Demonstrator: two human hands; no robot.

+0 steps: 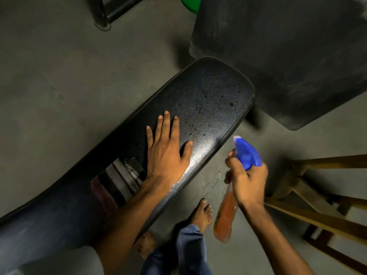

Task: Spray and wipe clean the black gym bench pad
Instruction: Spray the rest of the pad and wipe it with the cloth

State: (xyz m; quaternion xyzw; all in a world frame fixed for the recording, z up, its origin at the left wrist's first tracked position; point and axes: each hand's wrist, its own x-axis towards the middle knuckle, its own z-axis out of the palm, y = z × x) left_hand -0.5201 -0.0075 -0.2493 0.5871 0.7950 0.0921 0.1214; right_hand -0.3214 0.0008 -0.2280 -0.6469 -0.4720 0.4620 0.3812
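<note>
The right hand (pixel 247 181) has its grip wrapped around the neck of a clear plastic spray bottle of orange liquid with a blue trigger head (pixel 245 153), one finger on the trigger and the nozzle aimed at the long black textured vinyl bench pad (pixel 208 108). The bottle hangs just off the pad's near edge, over the grey floor (pixel 59 76). The left hand (pixel 166 151) lies flat and open on the pad, fingers spread, holding nothing. Beyond its fingertips, toward the pad's rounded far end, droplets already bead on the vinyl; the stretch of pad behind the left wrist looks dry. No cloth shows anywhere.

To spray well, I would judge the nozzle should stay over the pad rather than beside it, since wet specks mark the floor by the near edge, and short bursts should cover the dry stretch before wiping.
</note>
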